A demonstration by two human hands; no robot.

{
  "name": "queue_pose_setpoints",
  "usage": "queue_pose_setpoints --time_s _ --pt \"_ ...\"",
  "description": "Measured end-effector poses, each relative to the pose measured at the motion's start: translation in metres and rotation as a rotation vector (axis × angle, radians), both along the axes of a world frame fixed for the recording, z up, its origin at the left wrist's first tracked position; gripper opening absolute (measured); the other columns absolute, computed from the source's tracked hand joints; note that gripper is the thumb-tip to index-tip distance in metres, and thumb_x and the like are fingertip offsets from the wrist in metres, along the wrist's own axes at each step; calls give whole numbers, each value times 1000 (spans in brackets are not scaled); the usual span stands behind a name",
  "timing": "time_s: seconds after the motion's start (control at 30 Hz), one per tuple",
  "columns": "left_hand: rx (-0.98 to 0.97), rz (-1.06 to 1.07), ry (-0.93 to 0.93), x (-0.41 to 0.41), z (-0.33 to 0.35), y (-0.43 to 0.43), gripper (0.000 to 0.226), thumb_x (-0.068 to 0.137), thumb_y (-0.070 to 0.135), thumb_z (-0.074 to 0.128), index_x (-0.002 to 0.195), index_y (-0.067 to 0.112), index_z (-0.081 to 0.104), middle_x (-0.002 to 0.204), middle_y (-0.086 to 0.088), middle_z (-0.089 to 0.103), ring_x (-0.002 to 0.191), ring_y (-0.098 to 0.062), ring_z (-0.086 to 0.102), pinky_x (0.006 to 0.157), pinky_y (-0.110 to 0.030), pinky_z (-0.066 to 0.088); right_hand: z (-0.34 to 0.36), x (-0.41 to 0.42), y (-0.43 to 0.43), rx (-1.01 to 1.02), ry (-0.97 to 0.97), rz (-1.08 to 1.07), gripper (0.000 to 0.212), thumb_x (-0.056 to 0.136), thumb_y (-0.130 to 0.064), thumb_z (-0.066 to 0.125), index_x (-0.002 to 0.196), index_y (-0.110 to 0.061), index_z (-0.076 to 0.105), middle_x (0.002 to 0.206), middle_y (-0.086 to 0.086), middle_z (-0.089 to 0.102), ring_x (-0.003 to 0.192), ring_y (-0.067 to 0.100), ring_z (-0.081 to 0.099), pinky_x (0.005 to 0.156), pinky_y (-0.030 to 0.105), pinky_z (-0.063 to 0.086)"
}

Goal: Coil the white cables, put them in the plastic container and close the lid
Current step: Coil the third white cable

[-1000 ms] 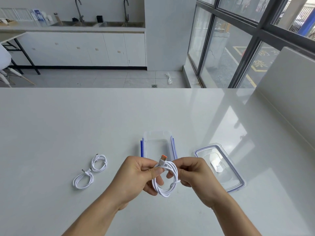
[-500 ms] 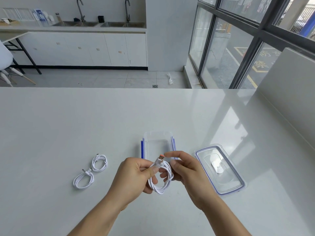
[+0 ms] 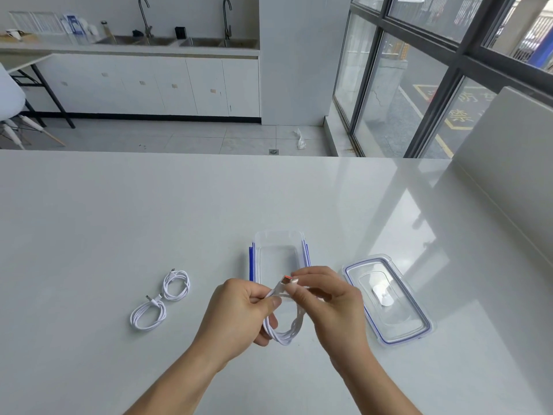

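Both hands hold one coiled white cable (image 3: 284,330) above the counter (image 3: 89,220) — the left hand (image 3: 239,313) grips the loops, the right hand (image 3: 332,304) pinches its orange-tipped plug. The open plastic container (image 3: 279,250) sits just beyond them, the lid (image 3: 389,298) right of the right hand, two coiled cables (image 3: 161,301) well left.

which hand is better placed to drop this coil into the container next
Probably the left. The left hand grips the coiled cable around its loops, and the open container lies just beyond it. The right hand only pinches the orange-tipped plug, so letting go there should leave the coil intact.
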State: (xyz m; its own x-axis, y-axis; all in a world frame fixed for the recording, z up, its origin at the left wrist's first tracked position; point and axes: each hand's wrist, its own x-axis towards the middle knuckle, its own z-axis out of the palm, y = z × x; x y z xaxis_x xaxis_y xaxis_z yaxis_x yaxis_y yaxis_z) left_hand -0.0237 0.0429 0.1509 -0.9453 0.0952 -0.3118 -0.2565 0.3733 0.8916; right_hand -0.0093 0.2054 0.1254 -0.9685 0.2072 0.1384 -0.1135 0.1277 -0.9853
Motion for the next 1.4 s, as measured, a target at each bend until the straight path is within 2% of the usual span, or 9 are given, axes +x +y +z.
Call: queue_pose_setpoints --time_s 0.07,0.1,0.17,0.27,0.43,0.6,0.77,1.03,1.4 --pt "1 6 -9 1 -2 1 18 93 16 66 80 14 78 62 -8 73 49 -24 67 53 -35 60 5 1 -3 -149 -36 -15 11 77 -11 84 73 -20 80 90 -2 75 84 15 72 72 34 56" --pt "13 7 -19 1 -3 1 17 93 17 66 82 15 78 63 -8 73 50 -25 68 54 -36 61 6 0 -3 -110 -50 5 10 79 -14 83 78 -23 79 92 -4 76 87 15 72 75 35 57" --pt "91 26 -58 1 -6 -1 15 93 17 66 85 12 78 64 -9 73 52 -24 67 57 -39 62 6 -1 -3 -26 -139 96 15 83 -26 80 96 -31 75 103 -11 75 97 12 71 82 32 58" --pt "260 116 -148 0 -8 -6 14 93 12 66 87 4 75 66 -12 69 56 -24 63 58 -38 60 3 -6 3 -127 -323 202 25 94 -32 68 118 -29 69 114 -8 75 105 12 71 92 35 57" --pt "361 190 -200 -2 -16 -18 14 93 11 66 88 2 75 69 -12 70 61 -27 65 59 -36 59 -4 -2 3 -134 -421 277 16 97 -22 63 102 -18 78 93 7 79 80 18 70 71 34 58" --pt "380 184 -227 -1 -27 -34 15 94 15 65 96 7 77 83 -16 74 71 -29 69 63 -36 59 -10 -8 -12 -130 -448 256 12 91 -8 69 90 -12 80 79 12 78 65 16 66 62 32 56" --pt "464 189 -234 1 -34 -54 19 97 12 59 104 10 77 96 -20 77 76 -28 71 70 -38 60 -16 -20 -28 -150 -475 252 8 90 -3 70 92 -3 77 75 13 76 64 19 66 61 29 56" --pt "411 288 -197 1 -44 -81 21 99 12 56 105 16 76 78 -7 76 66 -19 69 67 -36 60 -22 -33 -64 -159 -515 314 15 90 -7 71 105 -9 71 82 16 78 68 24 66 62 34 57" --pt "435 499 -217 1 -59 -118 16 97 21 60 106 16 73 96 -13 78 78 -32 75 68 -42 62 -36 -54 -93 -108 -527 298 13 89 -3 68 100 -6 74 80 14 78 63 17 66 63 30 58"
